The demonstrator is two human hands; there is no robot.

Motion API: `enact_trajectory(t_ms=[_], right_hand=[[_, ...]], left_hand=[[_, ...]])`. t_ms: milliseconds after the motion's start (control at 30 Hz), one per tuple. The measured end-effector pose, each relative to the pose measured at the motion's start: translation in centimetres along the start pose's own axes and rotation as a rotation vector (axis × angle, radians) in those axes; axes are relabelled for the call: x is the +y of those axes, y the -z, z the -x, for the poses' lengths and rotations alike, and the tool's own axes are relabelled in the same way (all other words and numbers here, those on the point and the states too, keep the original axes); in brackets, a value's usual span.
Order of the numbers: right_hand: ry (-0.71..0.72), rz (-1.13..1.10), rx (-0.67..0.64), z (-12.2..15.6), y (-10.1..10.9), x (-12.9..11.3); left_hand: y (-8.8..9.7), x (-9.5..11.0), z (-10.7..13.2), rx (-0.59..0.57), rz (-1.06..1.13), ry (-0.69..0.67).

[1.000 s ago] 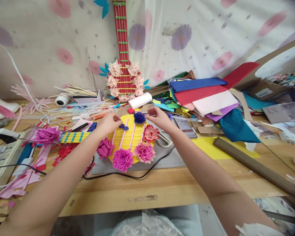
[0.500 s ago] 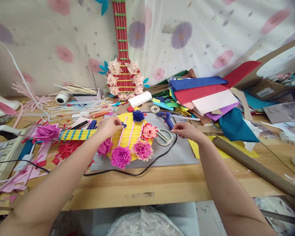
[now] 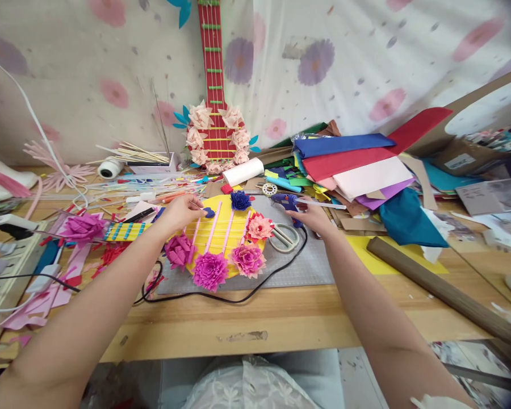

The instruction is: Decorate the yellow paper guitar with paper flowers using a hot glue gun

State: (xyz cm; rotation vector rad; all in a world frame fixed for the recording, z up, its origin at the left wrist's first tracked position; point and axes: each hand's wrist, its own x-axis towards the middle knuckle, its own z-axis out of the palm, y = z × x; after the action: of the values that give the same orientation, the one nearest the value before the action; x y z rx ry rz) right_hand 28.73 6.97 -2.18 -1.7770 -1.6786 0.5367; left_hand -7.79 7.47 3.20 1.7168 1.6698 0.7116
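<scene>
A small blue paper petal (image 3: pixel 209 212) is pinched in the fingertips of my left hand (image 3: pixel 182 212), over the left side of a yellow paper guitar (image 3: pixel 216 241). Pink strips and thin strings cross the guitar's body. Around its rim sit a dark blue flower (image 3: pixel 240 200), a coral flower (image 3: pixel 260 226) and several magenta ones, such as this flower (image 3: pixel 210 271). At the guitar's right, my right hand (image 3: pixel 310 216) has its fingers closed about a blue glue gun (image 3: pixel 286 200), which lies on the grey cutting mat (image 3: pixel 310 267). Scissors (image 3: pixel 284 238) lie just below the glue gun.
A black cable (image 3: pixel 238 301) curves along the mat's front. Behind stand a red paper guitar (image 3: pixel 215 136) and a white roll (image 3: pixel 243 171). Coloured paper sheets (image 3: pixel 357 159) are piled at right, near a brown roll (image 3: pixel 434 287). A power strip (image 3: pixel 15 272) lies at left.
My right hand has moved up and inward from the cable beside the scissors onto the glue gun. My left hand has drawn slightly left and up with the blue petal.
</scene>
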Motion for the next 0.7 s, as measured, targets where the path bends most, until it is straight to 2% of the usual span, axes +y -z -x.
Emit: enact_trajectory(t_ms=[200, 533, 700], right_hand=[[-0.112, 0.038, -0.022, -0.5, -1.8, -1.4], [-0.225, 0.109, 0.104, -0.6, -3.9, -1.5], [-0.25, 0.21, 0.16, 0.0, -4.5, -1.7]], left_hand=[[-0.3, 0.5, 0.3, -0.051, 0.038, 0.019], [-0.3, 1.1, 0.2, -0.014, -0.277, -0.021], [-0.4, 2.2, 0.7, -0.014, -0.403, 0.032]])
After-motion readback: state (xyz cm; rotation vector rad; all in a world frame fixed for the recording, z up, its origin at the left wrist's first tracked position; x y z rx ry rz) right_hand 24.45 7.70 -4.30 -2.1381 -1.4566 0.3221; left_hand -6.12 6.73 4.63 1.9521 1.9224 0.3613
